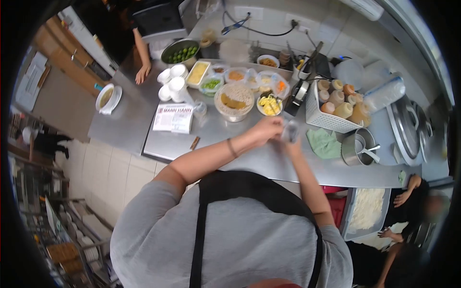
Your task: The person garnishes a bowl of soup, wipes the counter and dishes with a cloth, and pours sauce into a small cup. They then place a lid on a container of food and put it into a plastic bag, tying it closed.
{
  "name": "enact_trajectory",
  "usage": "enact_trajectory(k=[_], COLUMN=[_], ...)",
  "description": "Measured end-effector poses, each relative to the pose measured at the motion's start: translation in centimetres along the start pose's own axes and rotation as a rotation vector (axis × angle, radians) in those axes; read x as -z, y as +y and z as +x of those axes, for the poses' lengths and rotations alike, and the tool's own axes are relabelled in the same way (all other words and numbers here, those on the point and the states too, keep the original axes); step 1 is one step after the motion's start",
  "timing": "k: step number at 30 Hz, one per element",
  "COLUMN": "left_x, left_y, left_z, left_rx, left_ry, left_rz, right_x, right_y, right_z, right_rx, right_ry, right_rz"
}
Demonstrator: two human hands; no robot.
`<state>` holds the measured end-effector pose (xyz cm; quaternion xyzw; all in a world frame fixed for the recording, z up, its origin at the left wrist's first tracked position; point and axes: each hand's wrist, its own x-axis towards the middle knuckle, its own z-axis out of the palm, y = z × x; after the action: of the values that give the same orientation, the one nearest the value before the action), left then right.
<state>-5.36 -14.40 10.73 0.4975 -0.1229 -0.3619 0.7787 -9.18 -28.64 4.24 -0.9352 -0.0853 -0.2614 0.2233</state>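
Note:
My left hand [267, 130] reaches across the counter's front, fingers closed in a pinch. Beside its fingertips is a small see-through plastic item [290, 130], blurred, possibly a bag or cup. My right hand [292, 145] is closed around the lower part of that item, smeared by motion. Just beyond my hands sits a bowl of yellow strips [270, 105] with something dark in it. To its left stands a large clear tub [234, 115] of pale noodle-like food with a brown portion on top. A green cloth [325, 143] lies right of my right hand.
White cups [177, 87], a MANN HANN paper packet [173, 118], and a pot of green fruit [180, 53] stand left. Rightward are a tape dispenser [300, 93], a basket of bottles [331, 119] and a steel pot [353, 156]. Co-workers' hands show at left [142, 73] and right [402, 198].

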Motion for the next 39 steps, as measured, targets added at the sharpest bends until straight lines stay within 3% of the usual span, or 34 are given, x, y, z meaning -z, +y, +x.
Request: enact_trajectory(k=[2, 3, 5, 6, 8, 9, 11, 12, 14, 15, 16, 17, 18, 20, 21, 22, 24, 25, 26, 27, 28, 31, 33, 34, 36, 38, 39], left_x=[1.1, 2.0, 3.5, 3.9, 4.5, 4.8, 4.6, 4.3, 3.2, 2.7, 2.3, 2.0, 1.9, 2.4, 2.5, 2.4, 2.0, 1.9, 1.9, 2.0, 2.1, 2.6, 3.5, 3.8, 4.7, 5.3, 5.4], left_y=[-1.2, -1.3, -1.3, -0.9, -0.6, -0.8, -0.7, -0.4, 0.5, 0.8, 1.0, 1.3, 1.5, 2.2, 2.8, 3.1, 4.6, 5.3, 6.0, 6.4, 6.6, 7.3, 8.2, 8.2, 8.3, 8.3, 8.2], left_z=[3.4, 3.2, 2.7, 2.2, 0.9, 0.3, -0.4, -1.0, -2.4, -3.1, -3.6, -3.9, -4.3, -4.9, -5.3, -5.9, -7.3, -7.9, -8.5, -9.0, -9.3, -9.9, -10.2, -10.3, -10.2, -10.1, -10.3], left_rx=[-0.243, -0.244, -0.373, -0.368, -0.355, -0.343, -0.489, -0.484, -0.72, -0.76, -0.754, -0.873, -0.992, -0.981, -0.97, -0.958, -0.713, -0.706, -0.577, -0.447, -0.443, -0.523, -0.625, -0.626, -0.917, -0.857, -0.79], left_ry=[0.244, 0.273, 0.475, 0.498, 0.397, 0.418, 0.396, 0.414, 0.386, 0.377, 0.392, 0.391, 0.388, 0.448, 0.492, 0.509, 0.411, 0.423, 0.265, 0.111, 0.12, 0.097, 0.38, 0.386, 0.774, 0.72, 0.653], left_rz=[0.537, 0.527, 1.148, 1.149, 1.2, 1.194, 1.262, 1.256, 1.127, 1.095, 1.094, 1.12, 1.143, 1.247, 1.353, 1.352, 0.962, 0.961, 0.733, 0.502, 0.501, 0.395, 0.457, 0.459, 1.03, 0.861, 0.683], right_x=[-4.8, -4.1, -1.6, -0.6, 1.5, 2.2, 2.9, 2.5, 1.0, 0.8, 0.5, 0.3, 0.2, 0.7, 1.8, 2.5, 3.6, 4.7, 4.9, 5.0, 5.0, 5.0, 4.9, 4.8, 4.4, 4.1, 4.5], right_y=[-4.3, -5.7, -8.0, -8.3, -8.0, -8.1, -8.1, -7.4, -6.0, -5.2, -4.4, -4.6, -5.0, -5.9, -6.6, -7.1, -8.2, -9.2, -9.2, -9.0, -9.0, -10.9, -12.6, -13.7, -15.6, -15.9, -16.6], right_z=[-2.3, -1.7, -0.4, 0.1, 0.4, 0.9, 2.3, 2.3, 2.1, 2.3, 2.8, 3.4, 3.8, 4.7, 5.2, 5.4, 5.9, 6.3, 6.3, 6.3, 6.3, 6.7, 6.7, 6.6, 6.7, 7.6, 8.2], right_rx=[-0.32, -0.303, -0.338, -0.323, 0.117, 0.13, 0.357, 0.369, -0.207, -0.202, -0.438, -0.682, -0.681, -0.525, -0.497, -0.497, -0.493, -0.371, -0.373, -0.208, -0.039, -0.055, -0.08, -0.077, 0.133, 0.202, 0.053], right_ry=[-0.028, -0.051, -0.219, -0.231, -0.064, -0.078, 0.185, 0.175, 0.123, 0.109, 0.013, -0.09, -0.105, -0.158, -0.215, -0.234, -0.154, -0.174, -0.184, -0.255, -0.321, -0.259, -0.219, -0.222, -0.073, -0.049, 0.009], right_rz=[0.305, 0.316, 0.198, 0.209, -0.118, -0.106, -0.077, -0.069, 0.616, 0.622, 0.939, 1.246, 1.247, 1.229, 1.047, 1.05, 1.264, 1.16, 1.164, 1.196, 1.223, 1.226, 1.0, 1.004, 0.661, 0.656, 0.808])
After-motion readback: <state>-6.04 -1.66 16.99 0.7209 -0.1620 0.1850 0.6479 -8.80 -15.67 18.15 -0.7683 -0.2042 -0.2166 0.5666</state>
